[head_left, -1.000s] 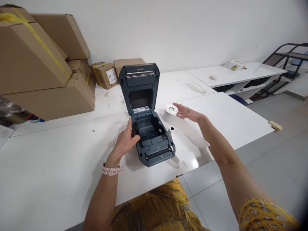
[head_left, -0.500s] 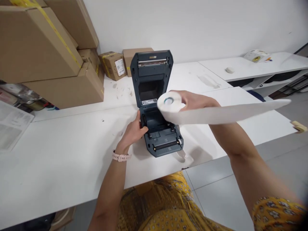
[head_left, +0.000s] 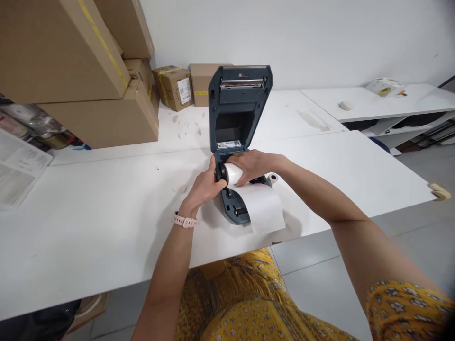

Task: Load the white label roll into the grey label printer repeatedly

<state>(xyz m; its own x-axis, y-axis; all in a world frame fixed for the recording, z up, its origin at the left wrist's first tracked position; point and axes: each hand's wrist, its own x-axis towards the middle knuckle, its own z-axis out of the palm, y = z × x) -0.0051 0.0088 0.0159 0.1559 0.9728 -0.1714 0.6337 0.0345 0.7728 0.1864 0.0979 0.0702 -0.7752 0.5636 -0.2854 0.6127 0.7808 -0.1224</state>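
Observation:
A dark grey label printer (head_left: 237, 99) stands on the white table with its lid raised. Inside its lower bay lies a white paper roll (head_left: 233, 174), and the roll's loose strip (head_left: 265, 208) drapes forward over the printer's front and right part. My right hand (head_left: 254, 165) is wrapped over the roll from behind and the right. My left hand (head_left: 208, 184) grips the left edge of the printer's base, thumb near the roll's left end. A small white roll (head_left: 273, 178) sits just right of the printer.
Stacked cardboard boxes (head_left: 106, 116) fill the back left, with a small labelled box (head_left: 174, 87) beside them. On the white table (head_left: 106, 227), a clear plastic case (head_left: 21, 173) lies at far left. A round white item (head_left: 345, 105) and a white box (head_left: 386, 87) are back right.
The paper roll has moved down and left into the printer's bay with my right hand. Its strip, stretched out to the right before, now hangs over the printer's front. My left hand remains at the printer's edge.

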